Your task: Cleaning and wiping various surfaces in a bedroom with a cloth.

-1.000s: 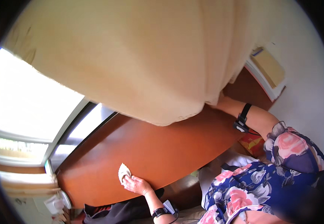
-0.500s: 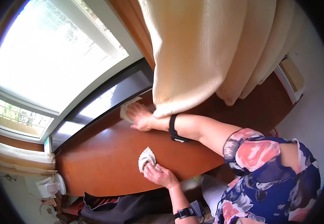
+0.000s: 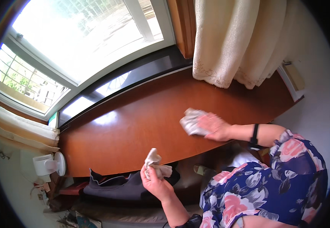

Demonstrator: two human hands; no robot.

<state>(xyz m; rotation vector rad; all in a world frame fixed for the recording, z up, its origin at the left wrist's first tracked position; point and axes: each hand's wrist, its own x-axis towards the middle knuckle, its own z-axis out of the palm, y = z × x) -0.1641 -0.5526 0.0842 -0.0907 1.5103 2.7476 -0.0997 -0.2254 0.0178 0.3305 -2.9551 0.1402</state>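
My left hand (image 3: 158,187) pinches a crumpled whitish cloth (image 3: 164,171) near the front edge of the brown wooden tabletop (image 3: 134,129), with part of the cloth sticking up past the fingers. My right hand (image 3: 215,127), a little blurred, lies over a second pale cloth (image 3: 191,122) on the right part of the tabletop, close to its near edge. Its fingers press on this cloth and partly cover it.
A black window sill (image 3: 142,70) runs along the far side below a bright window (image 3: 85,34). A cream curtain (image 3: 225,41) hangs over the far right. At left are a white round-based object (image 3: 45,165) and another curtain (image 3: 20,127). Dark fabric (image 3: 112,190) drapes below the front edge.
My right hand has drawn its cloth back from the sill toward the near right edge. My left hand has brought its cloth from the tabletop to the front edge. The view has shifted.
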